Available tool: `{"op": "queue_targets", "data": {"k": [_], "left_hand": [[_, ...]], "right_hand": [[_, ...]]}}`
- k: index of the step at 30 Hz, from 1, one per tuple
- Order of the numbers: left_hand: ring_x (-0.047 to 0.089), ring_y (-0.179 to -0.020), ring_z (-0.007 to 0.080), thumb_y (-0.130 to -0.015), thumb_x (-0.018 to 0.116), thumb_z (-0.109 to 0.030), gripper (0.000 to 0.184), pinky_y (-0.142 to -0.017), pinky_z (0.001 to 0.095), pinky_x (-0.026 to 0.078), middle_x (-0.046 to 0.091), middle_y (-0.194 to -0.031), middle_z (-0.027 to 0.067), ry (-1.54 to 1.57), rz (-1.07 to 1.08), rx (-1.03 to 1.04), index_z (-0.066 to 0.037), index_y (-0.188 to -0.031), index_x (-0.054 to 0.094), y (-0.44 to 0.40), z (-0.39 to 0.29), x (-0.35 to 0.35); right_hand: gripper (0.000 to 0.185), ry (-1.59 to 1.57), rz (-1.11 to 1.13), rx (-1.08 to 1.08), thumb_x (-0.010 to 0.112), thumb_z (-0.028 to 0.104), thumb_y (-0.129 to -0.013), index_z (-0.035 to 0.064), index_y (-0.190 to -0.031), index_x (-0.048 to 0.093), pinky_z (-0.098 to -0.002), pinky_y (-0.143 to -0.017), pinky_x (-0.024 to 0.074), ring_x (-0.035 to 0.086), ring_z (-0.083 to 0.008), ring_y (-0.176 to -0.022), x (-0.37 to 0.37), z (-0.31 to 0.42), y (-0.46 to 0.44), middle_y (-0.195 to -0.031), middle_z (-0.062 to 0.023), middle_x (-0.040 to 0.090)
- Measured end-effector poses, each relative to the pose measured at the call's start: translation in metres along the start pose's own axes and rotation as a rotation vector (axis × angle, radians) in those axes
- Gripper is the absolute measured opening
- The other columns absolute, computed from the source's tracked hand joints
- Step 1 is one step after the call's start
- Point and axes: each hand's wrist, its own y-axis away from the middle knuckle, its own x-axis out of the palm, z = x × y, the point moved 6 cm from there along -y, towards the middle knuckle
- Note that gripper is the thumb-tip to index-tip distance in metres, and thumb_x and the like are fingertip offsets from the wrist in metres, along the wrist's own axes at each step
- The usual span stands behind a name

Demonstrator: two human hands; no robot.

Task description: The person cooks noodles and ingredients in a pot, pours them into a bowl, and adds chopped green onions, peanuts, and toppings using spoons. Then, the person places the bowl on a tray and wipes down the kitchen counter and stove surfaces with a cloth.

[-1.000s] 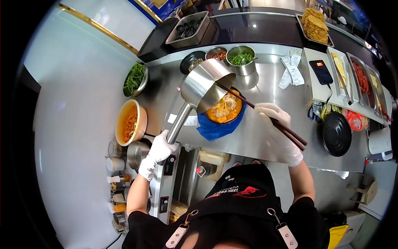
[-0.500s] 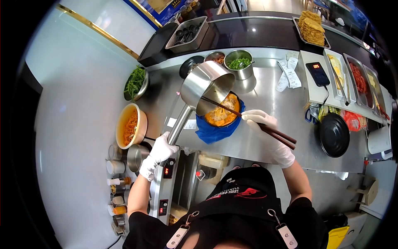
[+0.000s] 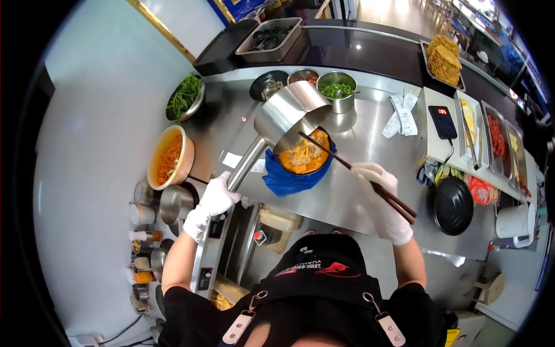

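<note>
My left hand [image 3: 218, 196], in a white glove, grips the long handle of a steel saucepan [image 3: 283, 115]. The pan is tipped on its side, its mouth over a dark bowl holding orange soup [image 3: 303, 157] with pale pieces in it. Under and around the bowl lies a blue cloth [image 3: 292, 182]. Dark chopsticks [image 3: 338, 160] are held in my gloved right hand [image 3: 377, 188]. Their tips are near the pan's rim, above the bowl; whether they touch the pan, I cannot tell. The pan's inside is mostly hidden.
Behind the pan stand a pot of chopped greens [image 3: 336, 91] and a black bowl [image 3: 263, 84]. A shredded orange food tub [image 3: 186, 159] is at left. On the right are receipts [image 3: 400, 118], a timer [image 3: 442, 122], food trays [image 3: 497, 139] and a black plate [image 3: 453, 205].
The chopstick tips have come out of the saucepan's mouth toward its rim, and my right hand has drawn back to the right. The pan stays tipped over the bowl. The camera view has shifted.
</note>
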Motion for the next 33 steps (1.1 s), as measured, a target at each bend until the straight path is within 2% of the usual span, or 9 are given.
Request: {"op": "queue_targets", "data": {"k": [2, 4, 7, 9, 12, 14, 17, 25, 33], "left_hand": [[0.067, -0.086, 0.0382, -0.067, 0.070, -0.009, 0.045, -0.076, 0.0388, 0.051, 0.065, -0.085, 0.0284, -0.028, -0.019, 0.008, 0.007, -0.107, 0.056, 0.001, -0.002, -0.001], [0.066, -0.088, 0.0386, -0.063, 0.074, -0.010, 0.051, -0.079, 0.0385, 0.051, 0.066, -0.086, 0.0279, -0.024, -0.011, -0.043, 0.009, -0.106, 0.056, -0.001, 0.002, 0.001], [0.068, -0.073, 0.0304, -0.065, 0.074, -0.010, 0.047, -0.070, 0.0350, 0.053, 0.067, -0.081, 0.0214, 0.060, 0.005, -0.059, 0.008, -0.105, 0.056, 0.003, 0.002, 0.004], [0.061, -0.058, 0.0179, -0.070, 0.073, -0.008, 0.037, -0.057, 0.0299, 0.050, 0.064, -0.073, 0.0108, 0.322, 0.083, -0.141, 0.005, -0.101, 0.058, 0.003, 0.016, 0.015], [0.055, -0.050, 0.0100, -0.074, 0.072, -0.005, 0.028, -0.049, 0.0253, 0.045, 0.058, -0.068, 0.0041, 0.685, 0.221, -0.202, 0.002, -0.098, 0.059, 0.012, 0.031, 0.027], [0.053, -0.050, 0.0107, -0.078, 0.068, -0.007, 0.024, -0.048, 0.0242, 0.043, 0.055, -0.066, 0.0024, 0.809, 0.218, -0.221, 0.001, -0.099, 0.058, 0.034, 0.026, 0.023], [0.049, -0.051, 0.0107, -0.084, 0.063, -0.014, 0.027, -0.047, 0.0225, 0.040, 0.051, -0.067, 0.0013, 1.363, 0.215, -0.274, 0.002, -0.105, 0.055, 0.071, 0.025, 0.022], [0.048, -0.050, 0.0117, -0.082, 0.064, -0.012, 0.037, -0.045, 0.0234, 0.039, 0.051, -0.069, 0.0049, 1.620, -0.130, -0.277, 0.005, -0.112, 0.052, 0.206, 0.095, 0.013], [0.047, -0.045, 0.0117, -0.081, 0.063, -0.010, 0.042, -0.040, 0.0221, 0.040, 0.050, -0.068, 0.0073, 1.730, -0.671, -0.283, 0.008, -0.116, 0.048, 0.374, 0.174, -0.011]], "right_hand": [[0.011, 0.104, 0.008, 0.019, 0.066, -0.001, -0.084, 0.0015, -0.095, 0.067, -0.0285, -0.071, 0.0524, 0.067, -0.0216, -0.079, -0.009, 0.013, 0.007, -0.095, -0.0127, 0.069], [0.010, 0.102, 0.006, 0.073, 0.065, -0.001, -0.084, 0.0018, -0.094, 0.067, -0.0277, -0.070, 0.0523, 0.067, -0.0206, -0.077, -0.012, 0.018, 0.007, -0.093, -0.0124, 0.069], [0.009, 0.036, -0.068, 0.044, 0.064, -0.001, -0.086, 0.0014, -0.093, 0.067, -0.0275, -0.071, 0.0520, 0.066, -0.0198, -0.078, -0.014, 0.012, 0.005, -0.093, -0.0122, 0.069], [0.009, 0.040, -0.033, 0.081, 0.064, -0.002, -0.085, 0.0013, -0.094, 0.067, -0.0279, -0.073, 0.0519, 0.066, -0.0199, -0.079, -0.007, 0.003, 0.005, -0.094, -0.0123, 0.069], [0.010, 0.046, 0.014, 0.167, 0.064, -0.003, -0.085, 0.0003, -0.095, 0.067, -0.0287, -0.079, 0.0510, 0.066, -0.0207, -0.085, -0.002, -0.006, 0.005, -0.095, -0.0133, 0.069], [0.010, 0.027, -0.080, 0.069, 0.064, -0.002, -0.086, -0.0010, -0.095, 0.067, -0.0287, -0.081, 0.0506, 0.065, -0.0209, -0.086, -0.014, -0.008, 0.003, -0.095, -0.0137, 0.069], [0.012, 0.010, -0.076, 0.146, 0.064, -0.004, -0.085, -0.0028, -0.097, 0.068, -0.0296, -0.083, 0.0505, 0.065, -0.0204, -0.089, -0.020, -0.012, 0.001, -0.097, -0.0129, 0.069], [0.011, 0.000, 0.014, 0.208, 0.063, -0.009, -0.084, -0.0053, -0.094, 0.067, -0.0293, -0.085, 0.0497, 0.065, -0.0191, -0.090, 0.027, -0.020, -0.018, -0.095, -0.0120, 0.069], [0.004, 0.167, 0.059, 0.174, 0.063, -0.005, -0.087, -0.0051, -0.089, 0.066, -0.0271, -0.082, 0.0490, 0.063, -0.0150, -0.085, 0.087, -0.002, -0.028, -0.091, -0.0096, 0.069]]}}
